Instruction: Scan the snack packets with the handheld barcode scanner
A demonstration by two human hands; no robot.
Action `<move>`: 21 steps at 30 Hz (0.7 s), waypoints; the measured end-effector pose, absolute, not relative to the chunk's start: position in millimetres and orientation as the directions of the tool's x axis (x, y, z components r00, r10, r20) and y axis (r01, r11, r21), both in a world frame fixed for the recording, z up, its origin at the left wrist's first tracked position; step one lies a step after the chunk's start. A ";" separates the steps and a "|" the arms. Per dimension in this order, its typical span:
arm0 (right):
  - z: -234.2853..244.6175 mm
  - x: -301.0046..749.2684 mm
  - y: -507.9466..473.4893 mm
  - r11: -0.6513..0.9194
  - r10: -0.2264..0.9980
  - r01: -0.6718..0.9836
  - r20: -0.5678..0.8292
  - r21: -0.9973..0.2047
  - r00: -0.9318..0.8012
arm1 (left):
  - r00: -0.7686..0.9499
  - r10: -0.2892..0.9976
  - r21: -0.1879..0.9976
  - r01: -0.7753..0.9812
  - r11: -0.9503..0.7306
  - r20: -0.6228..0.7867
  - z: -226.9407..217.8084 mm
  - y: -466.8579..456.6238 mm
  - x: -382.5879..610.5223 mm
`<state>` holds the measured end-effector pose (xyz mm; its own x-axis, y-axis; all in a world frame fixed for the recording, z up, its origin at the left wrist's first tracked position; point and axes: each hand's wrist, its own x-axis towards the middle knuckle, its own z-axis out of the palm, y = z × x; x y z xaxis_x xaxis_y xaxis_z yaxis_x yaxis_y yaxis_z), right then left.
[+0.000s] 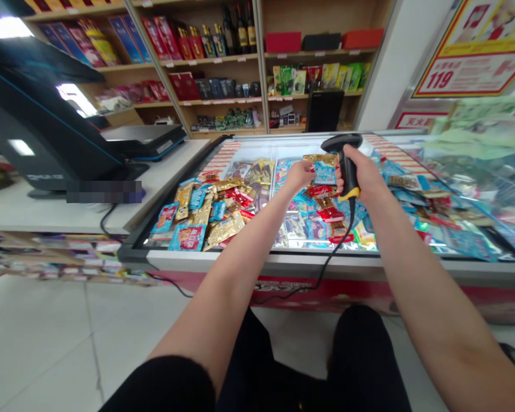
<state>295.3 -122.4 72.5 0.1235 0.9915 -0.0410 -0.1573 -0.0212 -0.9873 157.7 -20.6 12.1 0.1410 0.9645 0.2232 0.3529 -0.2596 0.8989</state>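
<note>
While you sit with your dark-clad knees (360, 355) at the bottom of the view, both bare forearms reach forward over the near rim of the chest freezer (283, 264). A black cable (326, 266) hangs down across that rim and runs up to your right hand. On the glass top, a heap of snack packets (206, 212) lies to the left, and a few red packets (328, 213) lie directly below your hands.

Above them, your right hand (364, 174) is wrapped in a full fist around the handle of the scanner (345, 157). The handle stands upright and the head at its top points left. Your left hand (299, 173) pinches a blue and gold packet (325, 170) by its left edge, fingers pressed together on it. The packet is in the air, clear of the glass, just left of the scanner handle and slightly below the head, its longer side running across toward the scanner. Both hands are about level, with the packet between them.

Farther left stand the counter (47, 212) and a dark terminal (38, 126); stocked shelves (223, 57) fill the back wall.
</note>
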 end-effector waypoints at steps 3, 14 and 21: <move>63.7 287.5 -120.0 -0.067 0.992 -0.193 -0.086 -0.979 0.088 | 0.142 0.949 0.785 0.534 -0.313 0.282 13.7 -29.6 139.6; 49.4 214.7 -103.8 -0.140 0.987 -0.147 -0.126 -0.979 -0.101 | -0.023 0.945 0.542 0.824 -0.167 0.325 28.9 -39.3 14.3; 42.0 173.4 -86.3 -0.163 0.970 -0.082 -0.144 -0.983 -0.194 | -0.174 0.970 0.298 0.947 0.117 0.172 41.7 -40.8 -74.9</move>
<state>173.4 -86.3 42.0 -0.1942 0.9703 -0.1444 -0.0816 -0.1627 -0.9833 -74.9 -40.8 41.7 -0.1740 0.9695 0.1724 0.9473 0.1169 0.2984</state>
